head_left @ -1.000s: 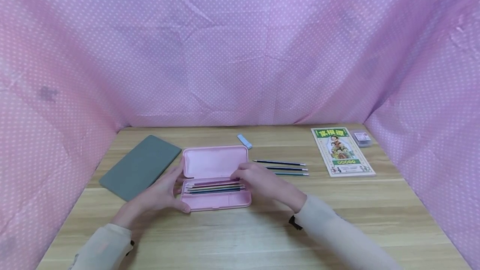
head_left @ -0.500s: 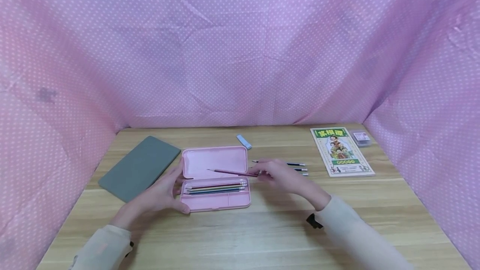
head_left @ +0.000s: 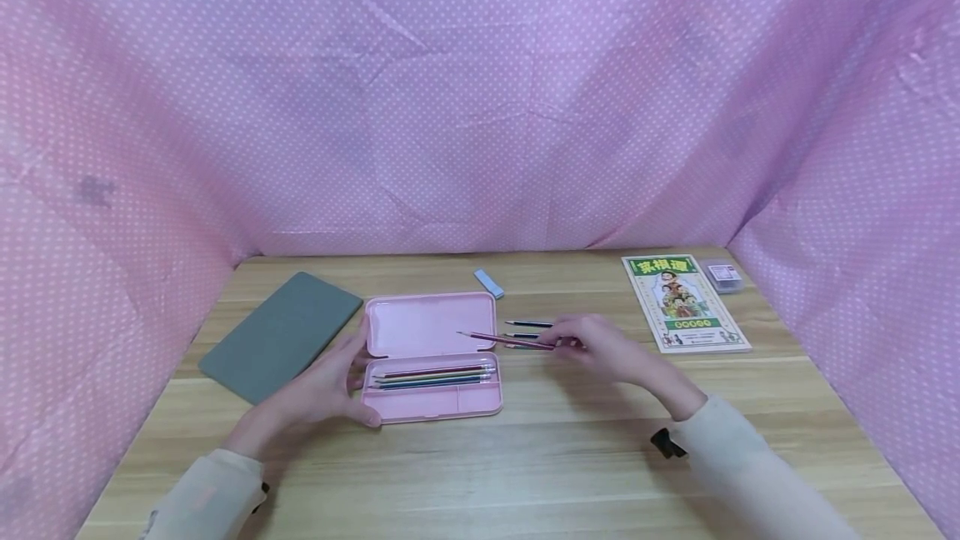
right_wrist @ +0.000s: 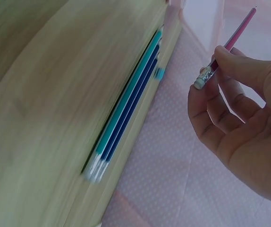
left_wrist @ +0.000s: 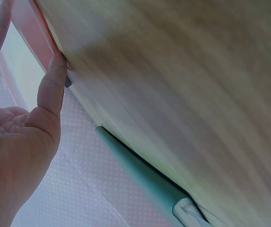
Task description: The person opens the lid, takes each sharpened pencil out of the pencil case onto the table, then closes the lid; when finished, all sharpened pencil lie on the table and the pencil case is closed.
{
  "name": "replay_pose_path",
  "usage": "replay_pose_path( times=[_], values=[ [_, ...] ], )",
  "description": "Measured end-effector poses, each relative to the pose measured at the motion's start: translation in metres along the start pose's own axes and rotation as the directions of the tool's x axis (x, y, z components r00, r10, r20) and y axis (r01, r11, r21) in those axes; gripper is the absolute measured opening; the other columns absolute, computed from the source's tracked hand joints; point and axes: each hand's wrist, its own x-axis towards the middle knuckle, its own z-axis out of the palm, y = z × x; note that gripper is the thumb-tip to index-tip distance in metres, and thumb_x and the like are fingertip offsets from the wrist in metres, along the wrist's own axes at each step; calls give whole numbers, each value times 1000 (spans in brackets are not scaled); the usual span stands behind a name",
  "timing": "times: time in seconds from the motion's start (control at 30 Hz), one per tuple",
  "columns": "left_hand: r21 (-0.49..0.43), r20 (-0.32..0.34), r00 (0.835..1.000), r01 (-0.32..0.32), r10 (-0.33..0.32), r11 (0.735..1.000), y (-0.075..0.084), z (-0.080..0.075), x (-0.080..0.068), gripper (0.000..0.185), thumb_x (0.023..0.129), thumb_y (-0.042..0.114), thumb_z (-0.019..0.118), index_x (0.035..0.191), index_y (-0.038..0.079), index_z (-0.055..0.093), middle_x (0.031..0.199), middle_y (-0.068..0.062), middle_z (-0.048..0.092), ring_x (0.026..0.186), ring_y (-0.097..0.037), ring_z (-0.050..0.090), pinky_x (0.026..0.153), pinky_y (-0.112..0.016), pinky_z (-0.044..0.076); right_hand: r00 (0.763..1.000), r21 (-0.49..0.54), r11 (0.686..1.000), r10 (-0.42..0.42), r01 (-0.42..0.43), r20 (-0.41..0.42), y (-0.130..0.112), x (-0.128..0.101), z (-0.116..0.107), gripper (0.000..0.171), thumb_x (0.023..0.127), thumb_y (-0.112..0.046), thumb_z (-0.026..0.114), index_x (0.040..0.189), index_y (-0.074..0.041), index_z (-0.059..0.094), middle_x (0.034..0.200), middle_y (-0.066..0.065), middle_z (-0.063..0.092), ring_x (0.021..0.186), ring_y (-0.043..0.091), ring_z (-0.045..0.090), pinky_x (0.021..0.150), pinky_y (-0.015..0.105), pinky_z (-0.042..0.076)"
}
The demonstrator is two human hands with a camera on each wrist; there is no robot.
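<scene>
My right hand (head_left: 600,348) pinches a dark red pencil (head_left: 498,338) near its eraser end (right_wrist: 203,78), between thumb and fingertips. The sharpened point faces left, overlapping the lid of the pink pencil case (head_left: 431,323) in the head view. That case lies open on the table, with several pencils (head_left: 435,377) in its long rear compartment. My left hand (head_left: 326,386) rests against the case's left end, thumb at the front corner and fingers along the side, fairly straight in the left wrist view. Behind the right hand, three pencils (right_wrist: 126,101), two dark blue and one green, lie side by side on the table.
A grey-green notebook (head_left: 281,336) lies left of the case. Behind the lid sits a light blue bar-shaped item (head_left: 489,283). At the right are an illustrated booklet (head_left: 684,307) and a small clear box (head_left: 723,277). Pink dotted cloth (head_left: 480,107) hangs around the table.
My right hand has lifted the dark red pencil out of the case and carried it right, toward the pencils on the table. My left hand has stayed at the case.
</scene>
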Motion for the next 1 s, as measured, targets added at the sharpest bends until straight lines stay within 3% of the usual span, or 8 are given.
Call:
replay_pose_path(
  times=[0.37,0.57,1.0],
  values=[
    [5,-2,1000,11,-11,1000,2,0,0,149,64,19,98,161,13,-15,151,-20,27,131,-38,48,106,-42,49,1000,-79,997,19,-21,-23,25,-31,-13,30,87,12,70,109,-6,77,99,-1,71,87,15,66,74,34,60],
    [-15,7,1000,20,-20,1000,2,0,0,148,65,18,97,161,16,-15,155,-18,22,131,-38,47,108,-42,47,999,-141,990,15,-19,-33,35,-42,-13,33,82,14,74,106,-9,79,94,-2,69,84,16,66,73,35,60],
    [-3,4,1000,20,-20,1000,1,0,0,147,65,19,97,161,17,-14,156,-19,20,131,-39,46,108,-42,47,1000,-234,972,20,-23,-17,51,-49,-3,30,84,8,76,107,-11,79,98,-1,71,91,15,67,82,36,61]
  ],
)
